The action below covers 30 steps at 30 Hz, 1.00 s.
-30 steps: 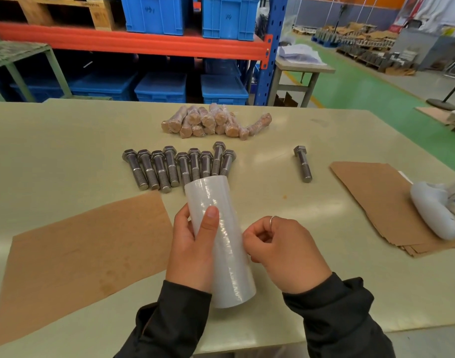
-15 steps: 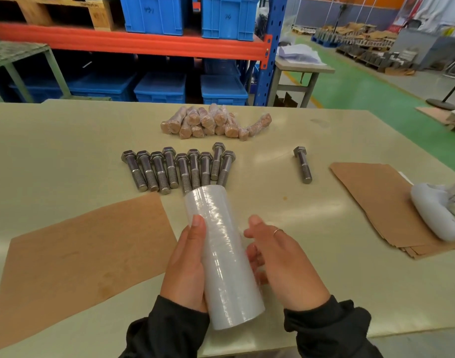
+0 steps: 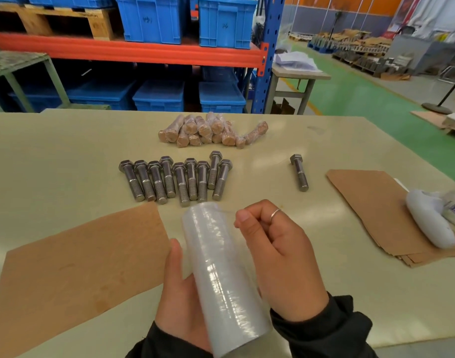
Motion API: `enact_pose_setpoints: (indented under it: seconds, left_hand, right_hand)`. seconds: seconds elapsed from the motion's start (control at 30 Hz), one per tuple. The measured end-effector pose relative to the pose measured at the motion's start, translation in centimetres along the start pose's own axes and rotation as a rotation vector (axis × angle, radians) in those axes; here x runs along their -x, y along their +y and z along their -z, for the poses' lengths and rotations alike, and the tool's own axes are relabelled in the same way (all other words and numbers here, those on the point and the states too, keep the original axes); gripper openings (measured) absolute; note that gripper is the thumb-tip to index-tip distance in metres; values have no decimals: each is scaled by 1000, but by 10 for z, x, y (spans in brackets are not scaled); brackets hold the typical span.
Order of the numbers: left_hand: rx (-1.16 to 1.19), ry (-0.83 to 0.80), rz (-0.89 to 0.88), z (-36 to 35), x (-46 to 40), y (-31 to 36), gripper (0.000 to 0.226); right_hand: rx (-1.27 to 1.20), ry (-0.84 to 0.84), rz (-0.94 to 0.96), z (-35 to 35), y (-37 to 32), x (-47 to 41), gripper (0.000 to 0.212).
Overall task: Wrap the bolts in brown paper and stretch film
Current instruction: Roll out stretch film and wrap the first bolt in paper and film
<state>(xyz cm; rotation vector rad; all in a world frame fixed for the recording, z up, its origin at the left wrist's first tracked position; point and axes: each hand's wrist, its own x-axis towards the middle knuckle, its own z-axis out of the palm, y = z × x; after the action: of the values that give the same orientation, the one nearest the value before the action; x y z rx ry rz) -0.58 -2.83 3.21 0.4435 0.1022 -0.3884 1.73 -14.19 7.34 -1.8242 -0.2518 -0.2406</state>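
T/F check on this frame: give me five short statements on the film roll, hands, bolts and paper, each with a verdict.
1. The left hand holds the roll of stretch film. True.
2. The right hand lies flat on the table. False: its fingers are curled in a pinch beside the roll's far end, seemingly on the film edge.
3. One bare bolt lies apart from the row of bare bolts. True.
4. The wrapped bolts lie on the brown paper sheet. False: they lie on the table, beyond the bare row.
5. A bolt lies on that sheet. False: nothing lies on it.
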Motion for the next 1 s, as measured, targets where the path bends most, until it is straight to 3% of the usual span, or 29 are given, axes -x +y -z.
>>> enact_pose_setpoints:
  seconds: [0.1,0.3,0.47,0.6,0.63,0.7,0.73,0.8,1.0]
  left_hand:
    - [-114,139,3,-2,2,7,72]
    - [-229,243,76,4,5,13,72]
    - [-578,440,-8,0,0,15,73]
    - [-665,449,-14,-10,-2,14,76]
    - [-669,450,-4,-11,-2,14,76]
    - [-673,461,9,-12,-4,13,78]
    - [-683,470,15,-13,-5,13,79]
    - [-717,483,22,-14,-7,15,82]
    - [-755,483,38,-19,-14,14,77]
  right_hand:
    - [25,41,1,8,1,-6,21]
    - [116,161,-122,18,28,-10,22]
    - [152,36,-152,11,38,-6,16]
    - [112,-37,-145,12,37,-12,50]
    - [130,-50,-136,12,37,-13,43]
    - [179,-12,-133,10,41,-16,10]
    - [219,11,-127,10,43,-17,7]
    - [317,36,-98,8,49,-17,17]
    - [479,65,-118,-5,51,-31,12]
